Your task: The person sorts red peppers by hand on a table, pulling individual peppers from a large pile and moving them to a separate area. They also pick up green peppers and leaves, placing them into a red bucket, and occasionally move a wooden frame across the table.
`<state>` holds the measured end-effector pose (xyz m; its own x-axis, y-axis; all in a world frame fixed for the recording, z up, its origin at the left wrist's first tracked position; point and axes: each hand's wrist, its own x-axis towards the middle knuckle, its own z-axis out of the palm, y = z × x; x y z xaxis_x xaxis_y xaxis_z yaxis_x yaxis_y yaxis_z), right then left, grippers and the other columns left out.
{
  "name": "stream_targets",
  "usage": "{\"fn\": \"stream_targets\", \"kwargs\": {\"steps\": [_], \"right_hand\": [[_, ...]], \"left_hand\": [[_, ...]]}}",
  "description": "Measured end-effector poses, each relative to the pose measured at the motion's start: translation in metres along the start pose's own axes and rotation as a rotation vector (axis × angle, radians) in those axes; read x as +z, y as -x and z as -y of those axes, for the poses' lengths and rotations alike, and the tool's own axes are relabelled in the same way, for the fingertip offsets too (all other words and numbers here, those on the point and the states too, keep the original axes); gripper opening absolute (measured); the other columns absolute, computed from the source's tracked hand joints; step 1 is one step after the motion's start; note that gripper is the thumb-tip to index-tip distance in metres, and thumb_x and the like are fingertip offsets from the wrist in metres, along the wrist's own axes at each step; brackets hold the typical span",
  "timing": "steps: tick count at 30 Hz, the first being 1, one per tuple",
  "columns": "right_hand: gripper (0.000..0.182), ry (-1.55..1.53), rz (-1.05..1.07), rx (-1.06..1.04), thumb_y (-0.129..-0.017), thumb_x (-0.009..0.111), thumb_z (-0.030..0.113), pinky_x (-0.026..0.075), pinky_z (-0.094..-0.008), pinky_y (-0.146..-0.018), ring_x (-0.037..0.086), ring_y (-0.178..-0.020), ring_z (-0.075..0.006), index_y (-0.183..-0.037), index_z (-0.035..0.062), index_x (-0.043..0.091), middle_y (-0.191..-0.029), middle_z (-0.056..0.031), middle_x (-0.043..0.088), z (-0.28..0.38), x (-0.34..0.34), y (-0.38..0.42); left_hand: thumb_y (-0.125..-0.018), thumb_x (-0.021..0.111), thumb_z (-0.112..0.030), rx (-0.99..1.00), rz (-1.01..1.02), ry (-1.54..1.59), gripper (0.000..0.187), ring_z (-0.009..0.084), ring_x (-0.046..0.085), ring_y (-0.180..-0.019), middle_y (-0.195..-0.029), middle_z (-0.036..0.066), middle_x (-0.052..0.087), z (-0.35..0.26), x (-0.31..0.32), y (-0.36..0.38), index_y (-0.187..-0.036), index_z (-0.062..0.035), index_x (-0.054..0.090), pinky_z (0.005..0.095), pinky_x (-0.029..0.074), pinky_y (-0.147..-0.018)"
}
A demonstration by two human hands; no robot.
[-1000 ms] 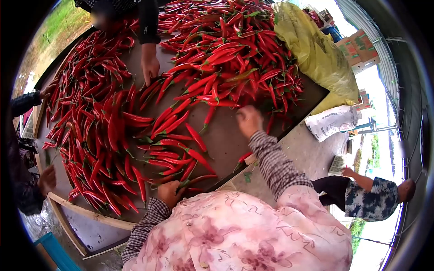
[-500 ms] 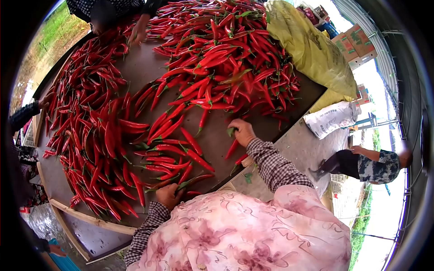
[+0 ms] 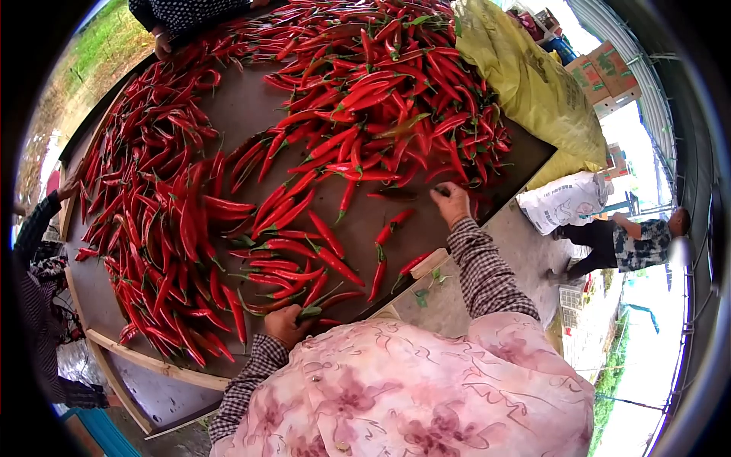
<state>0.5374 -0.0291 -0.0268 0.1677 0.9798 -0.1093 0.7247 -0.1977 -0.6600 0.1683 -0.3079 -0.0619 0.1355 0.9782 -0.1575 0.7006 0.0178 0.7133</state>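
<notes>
Red chili peppers (image 3: 335,259) with green stems cover a large dark table (image 3: 251,99). My left hand (image 3: 285,326) is at the near edge with its fingers closed; a small green piece (image 3: 310,312), perhaps a leaf or stem, shows at the fingertips. My right hand (image 3: 454,202) hovers over the bare strip below the big heap (image 3: 396,114), fingers pinched; what they hold, if anything, is hidden. Left of it lies a dark, brownish chili (image 3: 392,196). Single red chilies (image 3: 378,276) lie between my two hands.
A second heap of chilies (image 3: 160,228) lines the left side. A yellow sack (image 3: 533,84) lies at the table's right edge, with a white sack (image 3: 563,202) below it. Co-workers' hands (image 3: 162,44) are at the far and left edges. A person (image 3: 640,244) stands at right.
My right hand has moved right and slightly up; the green leaf in it no longer shows. Chilies formerly under it lie exposed. The far co-worker's hand has drawn back from the table.
</notes>
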Motion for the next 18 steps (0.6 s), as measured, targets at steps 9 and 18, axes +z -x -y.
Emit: {"fn": "stream_targets", "kwargs": {"steps": [9,18], "right_hand": [[0.079,0.397,0.55,-0.327,-0.06,0.081,0.022,0.044,-0.0432,-0.09,0.053,-0.103,-0.0389,-0.125,0.0135,0.037,-0.109,-0.0221,0.054,0.04,0.054,0.066],[0.027,-0.211,0.511,-0.63,-0.084,0.06,0.017,0.047,-0.0254,-0.066,0.054,-0.071,-0.0081,-0.11,0.0092,0.059,-0.082,-0.002,0.058,0.089,0.081,0.117]], "left_hand": [[-0.061,0.077,-0.029,0.149,0.075,-0.045,0.034,0.032,0.061,-0.07,-0.075,0.012,0.061,0.011,0.004,0.007,-0.079,-0.0075,0.058,0.0401,0.049,-0.06],[-0.061,0.076,-0.023,-0.102,-0.348,-0.106,0.029,0.0329,0.059,-0.067,-0.07,0.012,0.058,0.047,-0.017,0.015,-0.073,-0.0088,0.054,0.0416,0.047,-0.058]]}}
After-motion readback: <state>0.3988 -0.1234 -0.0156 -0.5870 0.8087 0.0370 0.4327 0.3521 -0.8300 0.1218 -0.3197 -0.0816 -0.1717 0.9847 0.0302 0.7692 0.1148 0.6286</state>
